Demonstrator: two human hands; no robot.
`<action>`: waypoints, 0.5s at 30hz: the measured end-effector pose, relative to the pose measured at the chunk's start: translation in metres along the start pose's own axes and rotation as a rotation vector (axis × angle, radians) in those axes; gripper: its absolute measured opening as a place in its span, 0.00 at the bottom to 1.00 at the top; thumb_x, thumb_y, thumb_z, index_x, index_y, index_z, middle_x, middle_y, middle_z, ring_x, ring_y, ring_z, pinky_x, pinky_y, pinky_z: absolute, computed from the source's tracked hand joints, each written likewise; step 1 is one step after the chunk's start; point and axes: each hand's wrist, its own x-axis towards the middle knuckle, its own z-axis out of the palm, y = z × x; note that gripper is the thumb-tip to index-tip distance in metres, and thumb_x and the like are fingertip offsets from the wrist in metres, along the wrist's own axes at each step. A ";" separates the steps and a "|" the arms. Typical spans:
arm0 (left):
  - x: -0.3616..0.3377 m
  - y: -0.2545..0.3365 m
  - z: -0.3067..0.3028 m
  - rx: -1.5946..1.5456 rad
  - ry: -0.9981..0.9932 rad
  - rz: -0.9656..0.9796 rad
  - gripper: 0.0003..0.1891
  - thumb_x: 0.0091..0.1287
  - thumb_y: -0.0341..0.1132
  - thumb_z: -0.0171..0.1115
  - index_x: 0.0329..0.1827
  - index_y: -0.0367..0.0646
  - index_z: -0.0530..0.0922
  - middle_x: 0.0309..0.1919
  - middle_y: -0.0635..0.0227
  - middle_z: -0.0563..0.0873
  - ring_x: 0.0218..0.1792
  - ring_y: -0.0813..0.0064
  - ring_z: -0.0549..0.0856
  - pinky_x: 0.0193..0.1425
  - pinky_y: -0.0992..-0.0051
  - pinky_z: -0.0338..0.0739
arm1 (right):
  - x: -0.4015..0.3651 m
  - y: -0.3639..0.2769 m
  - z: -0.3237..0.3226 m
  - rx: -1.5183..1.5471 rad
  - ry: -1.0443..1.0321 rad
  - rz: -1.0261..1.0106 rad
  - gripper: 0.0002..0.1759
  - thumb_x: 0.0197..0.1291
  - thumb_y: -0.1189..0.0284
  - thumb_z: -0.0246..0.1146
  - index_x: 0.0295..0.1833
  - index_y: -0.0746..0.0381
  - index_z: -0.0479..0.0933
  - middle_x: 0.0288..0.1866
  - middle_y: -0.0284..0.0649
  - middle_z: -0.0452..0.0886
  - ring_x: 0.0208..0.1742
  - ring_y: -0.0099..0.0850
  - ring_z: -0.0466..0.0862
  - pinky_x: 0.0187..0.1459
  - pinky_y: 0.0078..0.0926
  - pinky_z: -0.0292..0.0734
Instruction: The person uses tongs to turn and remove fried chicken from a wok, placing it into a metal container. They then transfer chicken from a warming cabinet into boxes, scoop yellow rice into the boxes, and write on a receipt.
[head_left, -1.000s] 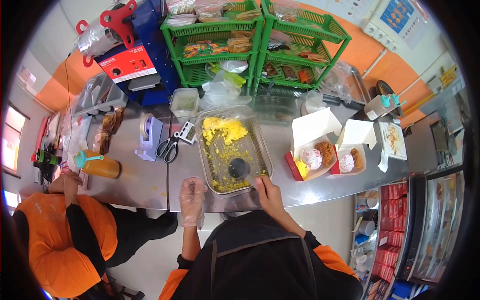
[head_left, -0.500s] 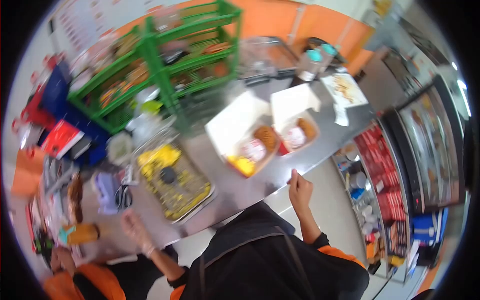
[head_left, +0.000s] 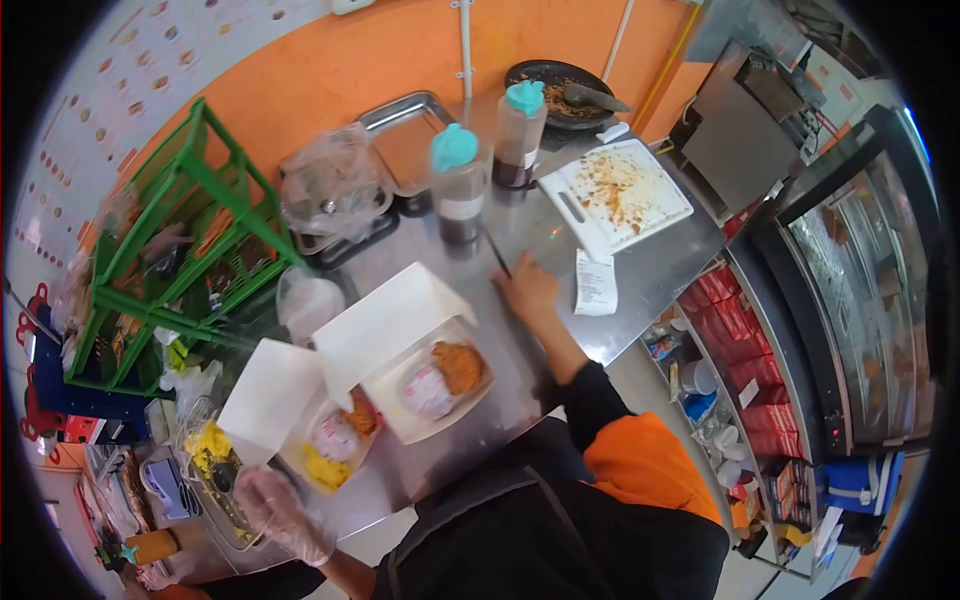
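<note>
My right hand (head_left: pixel 532 292) reaches over the metal counter, fingers closed at the lower end of a thin dark stick-like thing (head_left: pixel 495 250). Beside it stands a squeeze bottle (head_left: pixel 460 205) with a teal cap. My left hand (head_left: pixel 285 515), in a clear plastic glove, is held with fingers loosely stretched, close over the tray of yellow food (head_left: pixel 208 450). Between my hands are two open white boxes. The right box (head_left: pixel 430 425) holds fried chicken (head_left: pixel 458 368) and a wrapped bundle (head_left: pixel 428 392). The left box (head_left: pixel 270 400) holds chicken, a wrapped bundle and yellow food (head_left: pixel 325 468).
A second squeeze bottle (head_left: pixel 520 135) and a crumb-covered cutting board (head_left: pixel 625 190) stand farther back, with a receipt (head_left: pixel 596 285) near the edge. A black pan (head_left: pixel 560 85) holds a blade. Green racks (head_left: pixel 190 260) rise at left; a glass display cabinet (head_left: pixel 850 300) stands right.
My view has swung to the right. My right hand has gone from in front of the counter to over it, near the bottle. My left hand is now nearer the boxes.
</note>
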 end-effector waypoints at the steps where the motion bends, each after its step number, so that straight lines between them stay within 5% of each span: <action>1: -0.014 0.011 0.018 0.021 -0.201 0.016 0.07 0.72 0.36 0.55 0.41 0.42 0.75 0.28 0.76 0.72 0.26 0.86 0.68 0.28 0.85 0.62 | 0.015 0.004 0.020 0.016 -0.028 -0.065 0.17 0.62 0.61 0.60 0.44 0.66 0.73 0.35 0.53 0.83 0.38 0.50 0.84 0.37 0.47 0.77; 4: -0.057 0.041 0.068 0.015 -0.797 0.123 0.05 0.70 0.31 0.58 0.45 0.40 0.75 0.31 0.71 0.77 0.28 0.83 0.76 0.31 0.82 0.71 | 0.024 0.039 0.037 0.169 -0.145 -0.351 0.15 0.62 0.62 0.61 0.42 0.64 0.72 0.31 0.51 0.83 0.31 0.48 0.84 0.34 0.47 0.77; 5: -0.072 0.052 0.082 -0.020 -0.936 -0.004 0.06 0.69 0.30 0.58 0.46 0.40 0.75 0.32 0.69 0.79 0.30 0.82 0.79 0.34 0.80 0.73 | 0.014 0.054 0.035 0.237 -0.194 -0.459 0.14 0.62 0.63 0.61 0.42 0.64 0.72 0.30 0.51 0.83 0.29 0.47 0.84 0.32 0.45 0.77; 9: -0.120 0.034 0.118 -0.045 -1.288 -0.171 0.07 0.70 0.29 0.56 0.49 0.39 0.75 0.34 0.68 0.79 0.32 0.82 0.79 0.38 0.80 0.74 | -0.031 0.111 -0.051 1.140 -0.220 -0.172 0.03 0.64 0.77 0.56 0.40 0.65 0.73 0.25 0.41 0.81 0.28 0.29 0.83 0.31 0.26 0.76; 10: -0.134 0.014 0.123 -0.062 -1.332 -0.237 0.09 0.70 0.30 0.56 0.52 0.40 0.74 0.32 0.68 0.79 0.31 0.82 0.80 0.38 0.79 0.75 | -0.033 0.128 -0.053 1.148 0.010 -0.102 0.06 0.67 0.76 0.54 0.43 0.66 0.75 0.27 0.38 0.81 0.29 0.22 0.81 0.33 0.23 0.76; 12: -0.156 -0.009 0.132 -0.091 -1.364 -0.358 0.13 0.70 0.30 0.58 0.56 0.41 0.72 0.29 0.69 0.80 0.29 0.82 0.80 0.37 0.79 0.75 | -0.021 0.151 -0.056 0.648 0.437 -0.065 0.07 0.67 0.75 0.56 0.45 0.64 0.78 0.37 0.44 0.84 0.37 0.33 0.85 0.41 0.24 0.77; 15: -0.184 -0.019 0.150 -0.123 -1.304 -0.540 0.18 0.69 0.31 0.60 0.60 0.41 0.69 0.27 0.70 0.79 0.26 0.83 0.77 0.34 0.80 0.74 | -0.013 0.170 -0.027 0.443 0.411 -0.229 0.10 0.63 0.72 0.62 0.49 0.62 0.77 0.52 0.47 0.82 0.56 0.42 0.79 0.56 0.38 0.70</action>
